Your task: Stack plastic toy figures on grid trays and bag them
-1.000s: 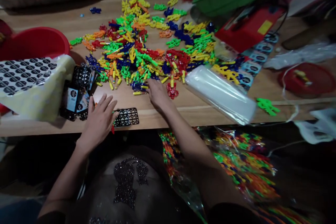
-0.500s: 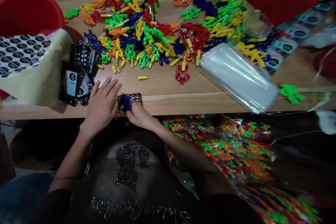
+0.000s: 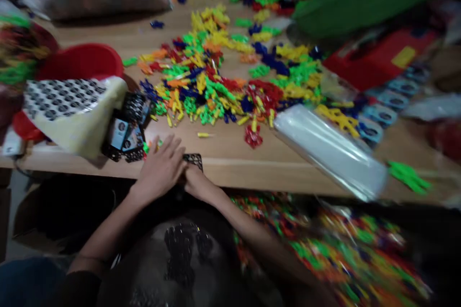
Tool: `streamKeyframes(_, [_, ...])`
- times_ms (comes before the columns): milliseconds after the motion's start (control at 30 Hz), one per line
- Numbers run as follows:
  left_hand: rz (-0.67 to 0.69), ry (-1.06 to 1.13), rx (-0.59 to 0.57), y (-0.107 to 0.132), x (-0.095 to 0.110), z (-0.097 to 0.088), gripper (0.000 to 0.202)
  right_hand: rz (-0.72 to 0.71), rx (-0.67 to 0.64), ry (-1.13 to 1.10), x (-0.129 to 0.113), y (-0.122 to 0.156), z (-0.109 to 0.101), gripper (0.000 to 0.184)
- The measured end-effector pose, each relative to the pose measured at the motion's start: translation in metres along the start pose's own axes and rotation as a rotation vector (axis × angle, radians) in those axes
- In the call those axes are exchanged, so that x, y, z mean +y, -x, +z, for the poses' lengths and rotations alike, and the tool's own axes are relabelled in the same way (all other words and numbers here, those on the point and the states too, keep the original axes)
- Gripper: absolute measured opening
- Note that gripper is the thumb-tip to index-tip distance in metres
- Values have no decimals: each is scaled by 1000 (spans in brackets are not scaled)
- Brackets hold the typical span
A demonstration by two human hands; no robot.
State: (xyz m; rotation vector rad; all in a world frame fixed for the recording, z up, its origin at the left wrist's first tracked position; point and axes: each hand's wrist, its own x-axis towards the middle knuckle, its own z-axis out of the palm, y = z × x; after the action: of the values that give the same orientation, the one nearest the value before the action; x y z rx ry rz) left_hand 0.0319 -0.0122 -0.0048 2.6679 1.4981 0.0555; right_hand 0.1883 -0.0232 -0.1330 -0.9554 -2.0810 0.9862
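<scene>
Both hands are meeting at the edge of the wooden table (image 3: 230, 165), the left hand (image 3: 158, 169) spreading open, the right hand (image 3: 198, 184) curling by a black plastic lattice (image 3: 193, 160), grip unclear, with a broad heap of coloured plastic pieces (image 3: 205, 98) lying beyond.
</scene>
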Motion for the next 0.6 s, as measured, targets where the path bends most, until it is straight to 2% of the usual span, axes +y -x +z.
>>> streamKeyframes(67, [9, -5, -12, 4, 3, 2, 42, -62, 36, 13, 12, -3, -30, 35])
streamKeyframes(133, [16, -4, -15, 6, 3, 3, 42, -10, 155, 171, 36, -9, -59, 26])
streamKeyframes(200, [6, -6, 22, 7, 3, 4, 41, 42, 257, 364, 67, -17, -82, 25])
streamKeyframes(267, [-2, 1, 53, 9, 3, 5, 38, 50, 313, 507, 93, -25, -93, 29])
streamKeyframes(333, [0, 16, 75, 12, 5, 6, 35, 56, 326, 519, 106, -34, -91, 27])
streamKeyframes(400, [10, 27, 91, 14, 6, 6, 34, 78, 313, 460, 103, -45, -81, 25])
streamKeyframes(500, [14, 24, 101, 14, 6, 7, 34, 96, 316, 324, 77, -75, -67, 30])
streamKeyframes(600, [7, 13, 90, 14, 4, 9, 35, 9, 381, 261, 60, -106, -77, 38])
